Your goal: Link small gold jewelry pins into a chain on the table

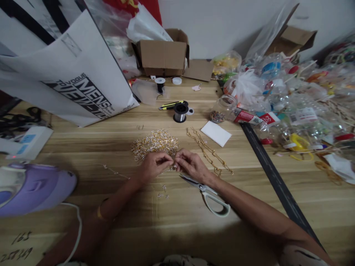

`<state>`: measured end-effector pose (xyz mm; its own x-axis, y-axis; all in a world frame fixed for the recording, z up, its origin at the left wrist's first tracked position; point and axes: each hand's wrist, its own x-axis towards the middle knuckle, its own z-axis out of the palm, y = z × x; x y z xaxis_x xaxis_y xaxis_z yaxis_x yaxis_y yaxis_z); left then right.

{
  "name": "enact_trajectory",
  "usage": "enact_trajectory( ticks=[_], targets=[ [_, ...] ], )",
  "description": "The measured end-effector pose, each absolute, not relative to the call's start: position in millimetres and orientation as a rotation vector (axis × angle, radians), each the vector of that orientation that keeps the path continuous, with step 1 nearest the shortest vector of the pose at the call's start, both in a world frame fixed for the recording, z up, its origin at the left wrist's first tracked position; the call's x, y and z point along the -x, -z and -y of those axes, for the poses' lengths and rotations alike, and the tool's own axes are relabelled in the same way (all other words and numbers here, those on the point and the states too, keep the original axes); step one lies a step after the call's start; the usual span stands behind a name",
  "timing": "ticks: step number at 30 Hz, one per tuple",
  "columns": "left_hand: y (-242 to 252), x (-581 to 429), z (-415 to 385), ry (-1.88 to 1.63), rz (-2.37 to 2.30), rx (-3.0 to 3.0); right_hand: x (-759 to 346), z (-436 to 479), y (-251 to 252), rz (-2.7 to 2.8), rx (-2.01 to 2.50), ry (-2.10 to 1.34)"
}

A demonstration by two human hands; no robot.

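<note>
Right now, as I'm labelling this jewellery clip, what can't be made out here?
Head view only:
small piece pinched between left hand and right hand: too small, covered by fingertips.
gold findings pile: single pieces too small to tell.
scissors: handles partly hidden by the right forearm.
purple appliance: cut off by the left edge.

White wall (222,26), wooden table (172,214)

Whatever tiny piece (174,165) the left hand (154,164) and right hand (192,165) are pinching is way too small to make out. The purple appliance (36,188) gets chopped by the left edge, and the scissors (215,201) sit partly under the right forearm.
</note>
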<state>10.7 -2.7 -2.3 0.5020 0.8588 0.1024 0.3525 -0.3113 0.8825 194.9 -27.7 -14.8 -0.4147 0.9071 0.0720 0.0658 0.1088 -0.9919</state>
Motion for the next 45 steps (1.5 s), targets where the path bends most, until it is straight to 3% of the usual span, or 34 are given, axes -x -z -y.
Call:
enact_trajectory(
  ticks=[10,45],
  targets=[
    [2.4,-14.1,3.7,-0.733,-0.845,-1.341,-196.6,24.6,11.4,1.841,0.979,-0.983],
    [2.5,-15.6,4.7,-0.699,-0.984,-1.277,-194.1,26.7,9.6,1.802,1.002,-1.122]
  ],
)
